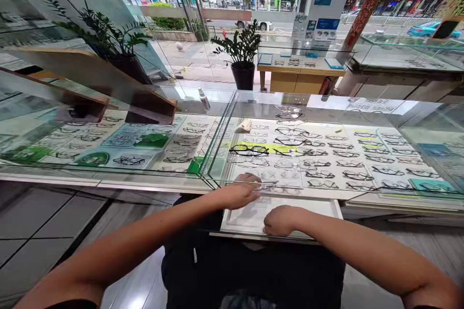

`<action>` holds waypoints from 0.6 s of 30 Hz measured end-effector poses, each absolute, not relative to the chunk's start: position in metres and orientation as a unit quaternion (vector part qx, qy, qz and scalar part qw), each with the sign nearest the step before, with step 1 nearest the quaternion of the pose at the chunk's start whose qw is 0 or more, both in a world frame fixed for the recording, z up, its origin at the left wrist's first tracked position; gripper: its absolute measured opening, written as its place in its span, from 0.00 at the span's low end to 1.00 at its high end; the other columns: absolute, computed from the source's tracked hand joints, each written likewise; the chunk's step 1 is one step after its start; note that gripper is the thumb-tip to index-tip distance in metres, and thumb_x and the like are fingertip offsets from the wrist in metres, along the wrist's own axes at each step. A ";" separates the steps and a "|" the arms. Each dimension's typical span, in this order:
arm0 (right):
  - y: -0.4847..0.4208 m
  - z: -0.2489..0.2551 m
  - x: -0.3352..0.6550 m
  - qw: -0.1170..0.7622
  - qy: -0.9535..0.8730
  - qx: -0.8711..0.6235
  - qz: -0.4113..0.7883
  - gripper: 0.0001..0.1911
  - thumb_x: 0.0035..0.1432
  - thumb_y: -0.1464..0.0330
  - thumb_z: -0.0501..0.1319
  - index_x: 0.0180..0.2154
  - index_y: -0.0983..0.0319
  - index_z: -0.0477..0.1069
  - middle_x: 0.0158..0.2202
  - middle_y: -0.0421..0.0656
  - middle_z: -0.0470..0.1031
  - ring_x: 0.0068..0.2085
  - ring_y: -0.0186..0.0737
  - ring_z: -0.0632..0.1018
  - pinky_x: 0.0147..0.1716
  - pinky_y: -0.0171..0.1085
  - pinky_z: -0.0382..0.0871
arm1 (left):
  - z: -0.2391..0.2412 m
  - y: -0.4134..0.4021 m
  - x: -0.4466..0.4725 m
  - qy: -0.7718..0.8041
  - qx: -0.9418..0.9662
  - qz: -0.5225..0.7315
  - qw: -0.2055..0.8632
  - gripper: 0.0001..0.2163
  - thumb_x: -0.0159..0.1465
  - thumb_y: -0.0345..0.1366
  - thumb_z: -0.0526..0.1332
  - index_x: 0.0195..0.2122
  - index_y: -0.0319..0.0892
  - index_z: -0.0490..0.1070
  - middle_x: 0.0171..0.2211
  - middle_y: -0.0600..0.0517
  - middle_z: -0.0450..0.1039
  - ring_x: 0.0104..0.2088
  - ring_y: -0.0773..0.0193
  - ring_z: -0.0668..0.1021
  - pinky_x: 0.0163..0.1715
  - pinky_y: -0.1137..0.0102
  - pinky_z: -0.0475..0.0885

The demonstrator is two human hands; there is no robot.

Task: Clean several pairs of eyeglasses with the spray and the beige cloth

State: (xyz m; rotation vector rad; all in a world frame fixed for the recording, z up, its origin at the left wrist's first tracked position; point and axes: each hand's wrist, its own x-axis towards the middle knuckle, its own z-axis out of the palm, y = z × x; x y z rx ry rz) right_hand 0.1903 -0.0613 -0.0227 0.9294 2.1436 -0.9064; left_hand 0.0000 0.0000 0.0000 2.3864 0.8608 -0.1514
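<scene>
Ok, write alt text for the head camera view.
A bare left hand and a curled, bare right hand are at an open, shallow white drawer below a clear glass display case holding rows of mostly dark-framed eyeglasses. Beyond, a leafy green plant stands in a black pot.

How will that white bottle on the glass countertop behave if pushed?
The white bottle is tall and narrow, so it may tip. Its seemingly round body could roll once down, and the glossy glass countertop might let it slide.
</scene>
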 end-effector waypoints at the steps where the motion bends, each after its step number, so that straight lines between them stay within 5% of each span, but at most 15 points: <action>1: -0.062 -0.023 0.191 0.310 0.813 0.354 -0.343 0.27 0.73 0.61 0.51 0.55 0.73 0.80 0.58 0.65 0.80 0.59 0.66 0.82 0.55 0.54 0.76 | 0.014 -0.011 -0.006 0.284 0.902 -0.062 0.319 0.20 0.76 0.42 0.53 0.61 0.39 0.74 0.65 0.37 0.72 0.66 0.42 0.72 0.66 0.51 0.66; 5: -0.065 -0.025 0.193 0.301 0.816 0.352 -0.346 0.28 0.74 0.60 0.50 0.57 0.71 0.79 0.59 0.64 0.80 0.60 0.64 0.81 0.56 0.53 0.75 | 0.080 -0.044 -0.027 0.209 0.909 -0.064 0.355 0.18 0.77 0.44 0.53 0.62 0.48 0.74 0.63 0.46 0.74 0.64 0.52 0.73 0.65 0.61 0.66; 10: -0.064 -0.024 0.193 0.302 0.817 0.345 -0.349 0.28 0.74 0.60 0.50 0.57 0.72 0.79 0.59 0.65 0.79 0.60 0.65 0.81 0.56 0.52 0.74 | 0.153 -0.034 -0.039 0.264 0.930 -0.011 0.256 0.19 0.77 0.48 0.53 0.63 0.50 0.74 0.65 0.49 0.73 0.67 0.53 0.69 0.67 0.62 0.62; 18: -0.063 -0.024 0.191 0.315 0.814 0.351 -0.338 0.27 0.73 0.59 0.51 0.57 0.69 0.80 0.57 0.63 0.81 0.58 0.64 0.82 0.52 0.52 0.76 | 0.116 0.070 -0.002 0.330 0.943 0.006 0.034 0.27 0.75 0.56 0.51 0.56 0.40 0.77 0.62 0.42 0.74 0.64 0.43 0.68 0.65 0.53 0.59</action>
